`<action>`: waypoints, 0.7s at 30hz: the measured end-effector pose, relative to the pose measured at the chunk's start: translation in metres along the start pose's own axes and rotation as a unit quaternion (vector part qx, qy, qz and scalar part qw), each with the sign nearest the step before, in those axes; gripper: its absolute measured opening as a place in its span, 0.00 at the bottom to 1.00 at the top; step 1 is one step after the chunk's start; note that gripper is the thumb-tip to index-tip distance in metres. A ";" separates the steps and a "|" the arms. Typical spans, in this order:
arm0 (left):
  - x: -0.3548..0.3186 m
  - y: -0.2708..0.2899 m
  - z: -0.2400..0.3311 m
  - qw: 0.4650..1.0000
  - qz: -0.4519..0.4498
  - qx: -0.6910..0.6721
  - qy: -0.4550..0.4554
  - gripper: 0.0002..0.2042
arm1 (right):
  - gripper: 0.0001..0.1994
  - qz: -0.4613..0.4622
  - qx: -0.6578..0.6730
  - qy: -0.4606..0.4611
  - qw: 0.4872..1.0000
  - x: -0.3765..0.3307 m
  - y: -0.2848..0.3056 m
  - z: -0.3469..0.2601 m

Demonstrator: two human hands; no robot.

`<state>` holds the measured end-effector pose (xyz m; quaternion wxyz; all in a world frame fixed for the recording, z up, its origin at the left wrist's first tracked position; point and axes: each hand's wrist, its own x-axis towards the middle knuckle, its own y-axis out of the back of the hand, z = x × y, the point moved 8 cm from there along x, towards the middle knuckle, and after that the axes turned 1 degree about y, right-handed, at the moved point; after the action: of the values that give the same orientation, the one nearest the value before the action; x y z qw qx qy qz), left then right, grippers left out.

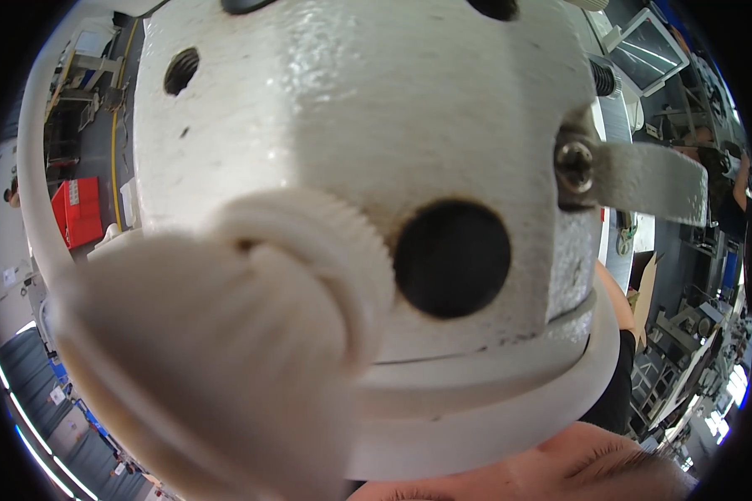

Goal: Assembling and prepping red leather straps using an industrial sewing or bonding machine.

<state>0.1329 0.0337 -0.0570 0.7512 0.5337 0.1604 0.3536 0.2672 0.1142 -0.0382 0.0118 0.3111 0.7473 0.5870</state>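
A white painted metal machine body (342, 125), which looks like a sewing machine head, fills most of the view at very close range. A round black plug (452, 258) sits in its face, and a threaded hole (182, 71) is at the upper left. A large, blurred cream knob with a ridged rim (217, 359) juts out at the lower left. On the right side, a metal lever (653, 179) is fixed by a cross-head screw (574, 165). Part of a bare arm (615, 302) and black sleeve appear behind the machine at the right. Neither of my hands shows.
A red bin (77, 212) stands on the floor at the left, near a yellow floor line (115, 125). At the upper right is a screen-like panel (650, 54). Workbenches, an open cardboard box (646, 292) and another person (731, 192) are farther right.
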 end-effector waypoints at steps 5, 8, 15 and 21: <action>-0.010 -0.017 -0.004 1.000 -0.002 0.000 0.016 0.27 | 0.18 0.000 0.041 -0.027 0.999 -0.003 -0.001 0.005; -0.016 -0.033 -0.008 0.998 -0.024 -0.038 0.048 0.28 | 0.18 -0.012 0.047 -0.035 0.998 -0.003 -0.004 0.006; -0.015 -0.030 -0.006 0.999 -0.026 -0.007 0.042 0.29 | 0.19 0.006 0.021 -0.015 1.000 -0.003 -0.001 0.004; -0.014 -0.028 -0.005 0.998 -0.038 -0.012 0.046 0.28 | 0.19 -0.003 0.021 -0.012 1.000 -0.004 -0.002 0.004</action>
<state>0.1301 0.0217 -0.0865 0.7621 0.5014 0.2109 0.3513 0.2706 0.1154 -0.0426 0.0163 0.3161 0.7605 0.5669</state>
